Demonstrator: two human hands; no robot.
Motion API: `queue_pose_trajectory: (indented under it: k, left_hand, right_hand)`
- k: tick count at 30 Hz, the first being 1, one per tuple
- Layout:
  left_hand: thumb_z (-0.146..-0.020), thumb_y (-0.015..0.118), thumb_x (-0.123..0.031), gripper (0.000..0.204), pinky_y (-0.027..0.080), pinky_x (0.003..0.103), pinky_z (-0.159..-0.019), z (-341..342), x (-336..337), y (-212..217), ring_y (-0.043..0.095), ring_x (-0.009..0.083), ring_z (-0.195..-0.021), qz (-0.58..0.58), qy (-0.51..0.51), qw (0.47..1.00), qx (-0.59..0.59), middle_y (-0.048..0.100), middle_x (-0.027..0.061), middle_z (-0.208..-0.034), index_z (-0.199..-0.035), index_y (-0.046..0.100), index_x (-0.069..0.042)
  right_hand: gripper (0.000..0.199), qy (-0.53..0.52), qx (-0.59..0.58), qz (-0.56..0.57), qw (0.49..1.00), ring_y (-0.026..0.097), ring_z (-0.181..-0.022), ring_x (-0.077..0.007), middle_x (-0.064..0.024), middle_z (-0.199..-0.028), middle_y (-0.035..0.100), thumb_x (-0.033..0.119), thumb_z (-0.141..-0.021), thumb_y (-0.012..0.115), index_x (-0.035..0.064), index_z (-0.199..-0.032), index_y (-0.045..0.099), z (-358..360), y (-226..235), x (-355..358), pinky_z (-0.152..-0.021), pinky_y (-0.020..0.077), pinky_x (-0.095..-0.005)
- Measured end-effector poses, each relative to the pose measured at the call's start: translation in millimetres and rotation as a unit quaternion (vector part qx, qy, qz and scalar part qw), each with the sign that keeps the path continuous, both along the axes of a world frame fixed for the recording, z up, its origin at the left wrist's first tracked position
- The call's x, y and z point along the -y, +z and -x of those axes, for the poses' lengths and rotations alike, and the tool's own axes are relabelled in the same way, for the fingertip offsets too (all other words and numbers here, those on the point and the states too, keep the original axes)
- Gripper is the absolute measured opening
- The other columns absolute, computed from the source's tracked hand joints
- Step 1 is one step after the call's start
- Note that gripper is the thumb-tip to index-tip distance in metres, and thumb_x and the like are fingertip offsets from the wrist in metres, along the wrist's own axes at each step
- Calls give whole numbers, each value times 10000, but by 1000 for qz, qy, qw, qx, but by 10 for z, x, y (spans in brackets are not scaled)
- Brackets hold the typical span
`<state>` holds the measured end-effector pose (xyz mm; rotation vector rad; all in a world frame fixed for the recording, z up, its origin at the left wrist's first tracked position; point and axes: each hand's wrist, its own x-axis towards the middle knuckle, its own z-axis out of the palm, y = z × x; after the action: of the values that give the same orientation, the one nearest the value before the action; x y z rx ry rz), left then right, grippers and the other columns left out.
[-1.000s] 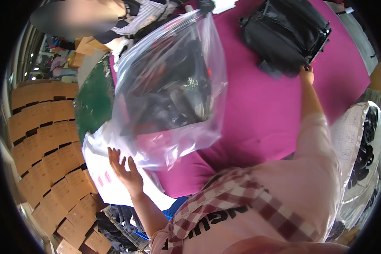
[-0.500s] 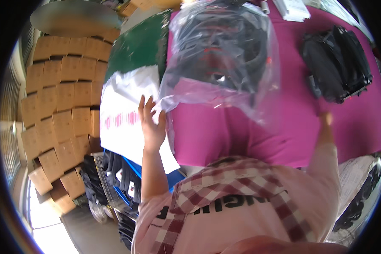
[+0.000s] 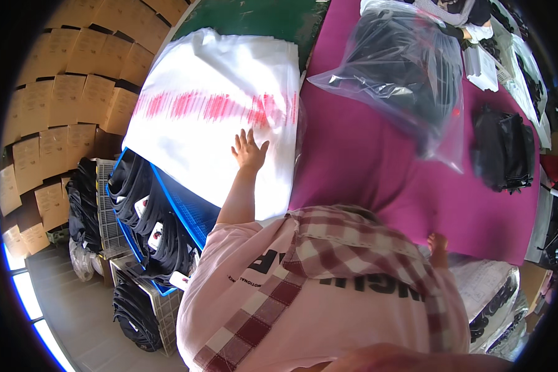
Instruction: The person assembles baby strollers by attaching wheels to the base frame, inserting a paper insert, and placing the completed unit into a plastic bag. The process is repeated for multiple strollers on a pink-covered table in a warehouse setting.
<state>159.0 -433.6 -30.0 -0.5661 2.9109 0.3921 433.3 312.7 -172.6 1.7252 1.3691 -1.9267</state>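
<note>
White stack of plastic bags (image 3: 217,111) with red print, flat beside the magenta table top

A clear plastic bag (image 3: 409,74) stuffed with dark goods is lying ahead of you on the magenta tabletop (image 3: 366,167), and a black bag (image 3: 503,155) is sitting well apart to its right. Off to your left, flat cardboard boxes (image 3: 62,93) are standing stacked in rows against the wall. Below them, a blue crate (image 3: 180,214) is holding dark bags with white tags, and more dark bags are piling up in the wire baskets (image 3: 108,217) beside it. A green surface (image 3: 260,18) is showing beyond the tabletop's far edge.
</note>
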Motion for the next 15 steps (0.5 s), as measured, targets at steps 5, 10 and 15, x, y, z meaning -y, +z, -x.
queue_pose_trajectory:
  k: [5,10,15]
  left_hand:
    - [-935,438,-507,703,36,456,-1176,-26,142,-524,115,264,-1456,28,-34,999,-1,174,80,-1572,-1474,289,-83]
    - [-933,487,-430,603,284,504,-1072,229,206,-826,400,320,-1311,48,3,992,-120,413,159,-1425,-1388,402,-45]
    - [-978,471,-374,456,309,535,-1053,515,-281,-92,373,407,-1308,13,-91,935,-342,392,222,-1425,-1321,487,-74]
  right_hand:
    - [228,146,-5,-174,974,501,-540,-151,-28,-741,575,283,-927,443,104,-871,573,-157,-32,558,-426,297,-258]
    - [297,358,-52,-78,929,617,-932,-260,-173,-1122,621,173,-918,480,-8,-1144,544,-118,-304,649,-721,500,-394]
    - [206,617,13,-409,672,673,-876,-199,-57,-1044,694,115,-841,589,96,-1019,689,426,296,792,-771,545,-344]
